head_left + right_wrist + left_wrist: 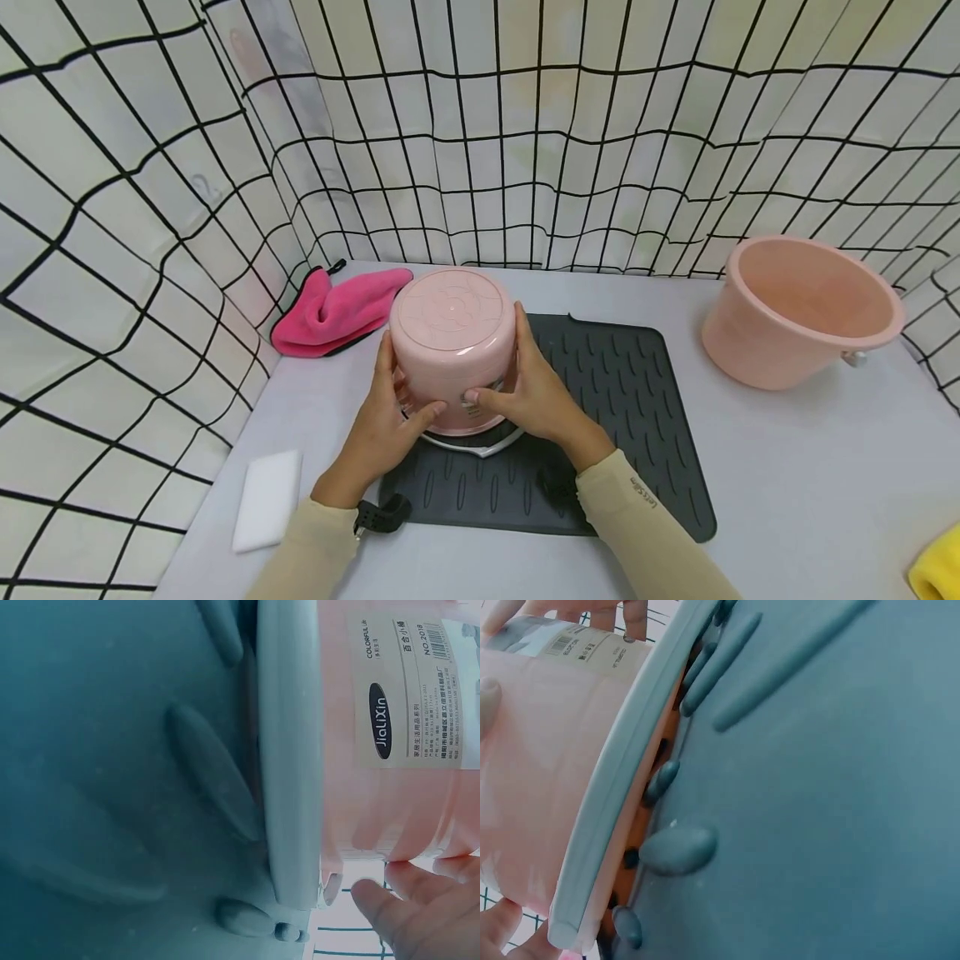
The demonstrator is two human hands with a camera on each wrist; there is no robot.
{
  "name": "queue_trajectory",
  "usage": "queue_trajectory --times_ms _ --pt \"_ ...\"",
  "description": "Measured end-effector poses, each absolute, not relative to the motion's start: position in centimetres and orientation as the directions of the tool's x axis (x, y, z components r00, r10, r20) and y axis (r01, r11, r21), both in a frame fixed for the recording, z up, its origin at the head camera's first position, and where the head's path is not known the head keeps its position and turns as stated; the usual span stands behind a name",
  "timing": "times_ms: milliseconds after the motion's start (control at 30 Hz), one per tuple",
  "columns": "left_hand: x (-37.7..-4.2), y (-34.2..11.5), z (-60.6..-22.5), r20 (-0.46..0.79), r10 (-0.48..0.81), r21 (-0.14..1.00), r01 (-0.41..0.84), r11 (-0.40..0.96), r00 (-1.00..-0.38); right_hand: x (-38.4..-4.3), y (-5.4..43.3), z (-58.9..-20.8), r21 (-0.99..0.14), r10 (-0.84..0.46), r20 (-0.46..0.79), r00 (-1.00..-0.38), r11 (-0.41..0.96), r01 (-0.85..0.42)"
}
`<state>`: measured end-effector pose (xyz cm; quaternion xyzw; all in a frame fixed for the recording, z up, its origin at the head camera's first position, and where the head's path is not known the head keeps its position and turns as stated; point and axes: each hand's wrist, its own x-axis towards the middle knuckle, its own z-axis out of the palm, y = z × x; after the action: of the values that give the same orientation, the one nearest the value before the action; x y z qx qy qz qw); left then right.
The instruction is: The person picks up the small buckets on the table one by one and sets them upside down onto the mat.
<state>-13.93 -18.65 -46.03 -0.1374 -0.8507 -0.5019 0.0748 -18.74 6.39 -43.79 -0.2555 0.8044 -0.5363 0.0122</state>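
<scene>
A small pink bucket (452, 333) stands upside down over a dark grey ridged mat (622, 408), its base facing up. My left hand (378, 429) grips its left side, thumb on the near face. On the opposite side my right hand (536, 396) holds it, with the thumb beside the label. A white handle (480, 451) curves round the rim at the bottom, close to the mat's ridges. In the right wrist view the printed label (412, 697) shows on the wall. The bucket's inside is hidden.
A larger pink bucket (772, 358) sits upright at the right on the white table (810, 467). A bright pink cloth (345, 312) lies at the back left, a white block (267, 500) at the front left. Yellow cloth (941, 567) shows at the right edge. Black wire mesh (535, 192) borders the table.
</scene>
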Motion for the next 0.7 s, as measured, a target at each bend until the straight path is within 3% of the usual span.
queue_trajectory --times_ms 700 --pt "-13.88 -18.56 -46.19 0.287 0.150 0.833 0.323 0.450 -0.946 -18.53 6.39 -43.82 -0.892 -0.432 0.252 -0.866 0.245 -0.381"
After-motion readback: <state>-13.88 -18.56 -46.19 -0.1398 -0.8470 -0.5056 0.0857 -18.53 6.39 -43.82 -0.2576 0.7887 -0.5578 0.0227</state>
